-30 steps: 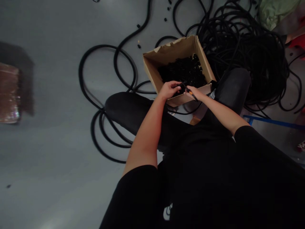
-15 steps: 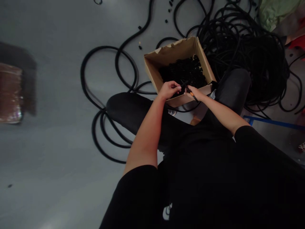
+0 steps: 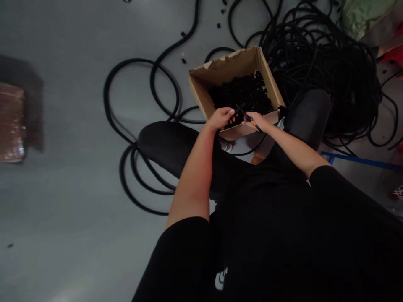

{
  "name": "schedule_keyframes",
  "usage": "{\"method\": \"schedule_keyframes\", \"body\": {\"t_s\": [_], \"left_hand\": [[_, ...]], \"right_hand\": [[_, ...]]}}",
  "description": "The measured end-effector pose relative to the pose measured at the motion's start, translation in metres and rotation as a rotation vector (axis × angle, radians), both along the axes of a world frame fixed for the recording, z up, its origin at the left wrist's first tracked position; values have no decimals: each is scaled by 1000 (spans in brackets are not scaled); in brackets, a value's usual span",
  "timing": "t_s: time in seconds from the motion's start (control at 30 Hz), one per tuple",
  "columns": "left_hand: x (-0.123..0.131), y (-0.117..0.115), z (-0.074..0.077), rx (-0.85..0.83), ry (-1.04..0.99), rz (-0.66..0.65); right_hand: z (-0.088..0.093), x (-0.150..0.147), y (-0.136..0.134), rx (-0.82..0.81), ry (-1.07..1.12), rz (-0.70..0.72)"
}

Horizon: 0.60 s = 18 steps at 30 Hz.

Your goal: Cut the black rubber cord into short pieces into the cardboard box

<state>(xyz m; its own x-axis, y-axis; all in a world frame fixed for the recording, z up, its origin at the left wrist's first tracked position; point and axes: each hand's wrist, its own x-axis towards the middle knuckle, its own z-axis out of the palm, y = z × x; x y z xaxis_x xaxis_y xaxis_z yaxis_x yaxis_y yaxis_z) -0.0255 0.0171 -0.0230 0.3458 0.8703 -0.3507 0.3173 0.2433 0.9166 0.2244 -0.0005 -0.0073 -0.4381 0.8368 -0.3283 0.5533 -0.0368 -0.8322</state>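
Holds a thin length of black tubing [image 3: 233, 115] at the two o'clock edge of the left hand [image 3: 222, 118], right at the fingertips. Pinches it tightly between thumb and fingers. Clasps orange-handled cutters [image 3: 253, 122] in the right hand [image 3: 256, 120], at three o'clock from the left, with blades pointing toward ten o'clock, close by the tubing. Cannot tell of any contact between blades and tubing. Has both hands just inside the six o'clock wall of an open cardboard box [image 3: 233, 67], with a heap of short black pieces [image 3: 242, 90] at twelve. Shows a tangle of black hose [image 3: 315, 67] at two o'clock beside the box, a pale green bag [image 3: 362, 16] beyond it, looser hose loops [image 3: 106, 94] near nine, and a brown parcel [image 3: 11, 126] far out at nine.
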Motion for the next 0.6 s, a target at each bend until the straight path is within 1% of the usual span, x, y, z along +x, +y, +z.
{"method": "schedule_keyframes", "body": {"t_s": [0.1,0.2,0.27,0.37,0.43,0.5,0.6], "left_hand": [[0,0,1,-18,11,32],[0,1,-3,-27,13,43],[0,0,-7,-53,24,14],[1,-3,-14,-132,42,-87],[0,-5,-18,-150,38,-134],[-1,-5,-20,-133,30,-135],[-1,-4,-21,-112,48,-98]], "right_hand": [[9,1,-2,-14,-20,-3],[12,2,-4,-16,-34,-5],[9,1,-5,-37,-24,-3],[3,0,-6,-69,24,16],[1,-1,-7,-82,31,28],[2,0,-6,-94,12,26],[5,1,-6,-91,-13,5]]}}
